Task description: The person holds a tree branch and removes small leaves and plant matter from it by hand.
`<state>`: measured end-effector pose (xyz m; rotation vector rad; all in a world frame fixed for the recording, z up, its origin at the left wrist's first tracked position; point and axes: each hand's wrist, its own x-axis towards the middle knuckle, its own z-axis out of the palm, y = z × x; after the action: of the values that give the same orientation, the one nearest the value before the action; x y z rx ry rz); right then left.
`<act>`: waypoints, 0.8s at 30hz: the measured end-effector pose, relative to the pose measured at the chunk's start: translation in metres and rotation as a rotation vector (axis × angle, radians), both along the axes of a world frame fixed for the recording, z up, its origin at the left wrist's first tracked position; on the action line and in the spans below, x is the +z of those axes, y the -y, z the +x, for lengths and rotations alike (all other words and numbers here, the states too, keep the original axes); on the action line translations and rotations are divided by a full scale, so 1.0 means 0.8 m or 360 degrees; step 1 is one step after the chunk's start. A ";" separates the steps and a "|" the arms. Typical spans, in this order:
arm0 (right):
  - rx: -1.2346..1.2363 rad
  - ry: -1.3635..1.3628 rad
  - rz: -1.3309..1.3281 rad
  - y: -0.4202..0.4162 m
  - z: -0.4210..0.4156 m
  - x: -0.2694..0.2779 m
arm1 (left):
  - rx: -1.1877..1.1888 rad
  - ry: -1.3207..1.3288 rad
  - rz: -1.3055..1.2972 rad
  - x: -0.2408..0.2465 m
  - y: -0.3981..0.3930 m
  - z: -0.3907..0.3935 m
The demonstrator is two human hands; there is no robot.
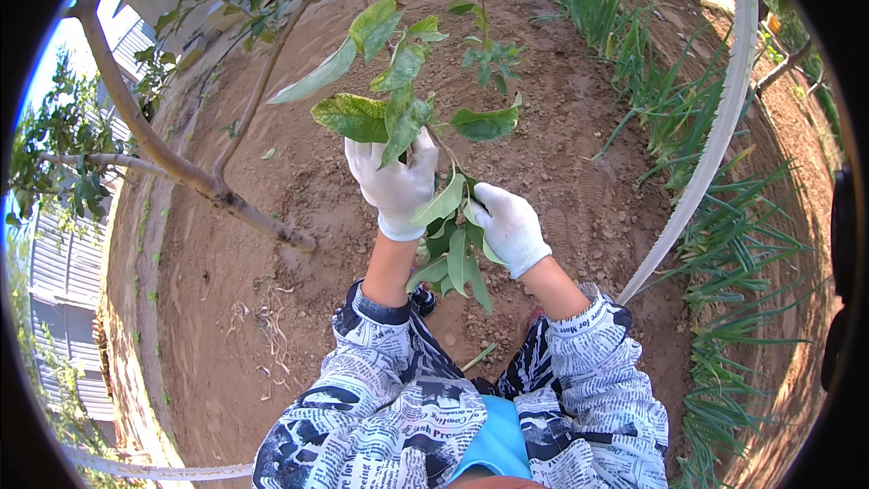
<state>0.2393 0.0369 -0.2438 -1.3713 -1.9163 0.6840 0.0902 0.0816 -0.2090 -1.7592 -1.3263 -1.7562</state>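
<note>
A leafy tree branch (445, 144) hangs down in front of me, some of its leaves yellowed and mottled. My left hand (394, 183), in a white knit glove, is curled around the branch, with leaves covering part of its fingers. Lower and to the right, my right hand (510, 225), gloved the same way, pinches the shoot near its drooping end. A bunch of green leaves (458, 255) dangles between my wrists, paler undersides showing. Exactly what lies inside the left fingers is hidden by a leaf.
A forked tree trunk (193, 176) leans from the soil at left. Bare brown soil (326, 326) surrounds my feet. Rows of green onion-like plants (726, 251) run along the right. A pale serrated strip (713, 136) curves past my right arm. Corrugated metal sheeting (68, 258) stands at far left.
</note>
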 end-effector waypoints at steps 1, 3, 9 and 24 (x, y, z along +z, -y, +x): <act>0.0009 -0.0012 0.0012 0.000 -0.001 0.001 | -0.0034 0.0057 0.0005 -0.006 0.003 -0.002; 0.0007 -0.0023 0.0014 0.000 -0.002 0.002 | -0.0132 0.0148 0.0046 -0.015 0.002 -0.002; -0.0008 -0.0051 0.0029 -0.001 -0.003 0.001 | -0.0070 0.0011 0.0066 -0.044 -0.012 -0.009; 0.0014 0.0011 0.0045 0.003 -0.002 0.003 | -0.0174 0.0042 -0.0202 -0.052 -0.014 -0.034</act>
<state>0.2374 0.0344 -0.2413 -1.3502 -1.9312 0.6546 0.0628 0.0926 -0.2502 -1.9165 -1.4056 -1.7938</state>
